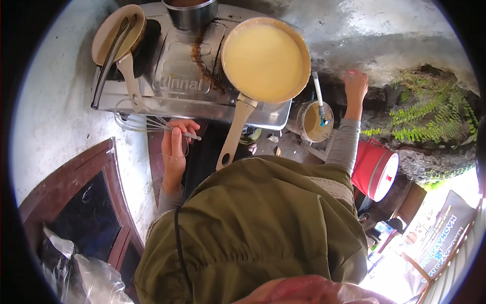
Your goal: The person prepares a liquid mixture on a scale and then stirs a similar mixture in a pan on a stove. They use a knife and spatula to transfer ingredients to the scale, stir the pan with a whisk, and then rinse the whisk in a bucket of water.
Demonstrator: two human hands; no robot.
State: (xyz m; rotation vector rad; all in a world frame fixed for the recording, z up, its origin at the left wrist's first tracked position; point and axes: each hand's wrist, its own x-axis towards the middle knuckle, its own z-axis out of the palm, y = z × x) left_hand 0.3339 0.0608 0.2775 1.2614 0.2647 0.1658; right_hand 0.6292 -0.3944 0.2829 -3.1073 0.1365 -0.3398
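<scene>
My left hand (174, 152) holds a wire whisk (142, 124) by its handle, below the front edge of the gas stove (178, 76). The whisk's wire loops point left. My right hand (356, 81) reaches out past the stove's right side, close to the wall. Its fingers are curled, and whether they hold anything cannot be told. A beige-rimmed frying pan (248, 97) with pale yellow liquid (265, 59) sits on the right side of the stove. Its handle (235, 133) points toward me.
A smaller pan (99, 41) with tongs (114, 60) across it stands at left. A metal pot (191, 15) is at the back. Right of the stove are a bucket (303, 121) with a tap pipe (319, 91), a red lidded container (366, 167) and ferns (429, 117).
</scene>
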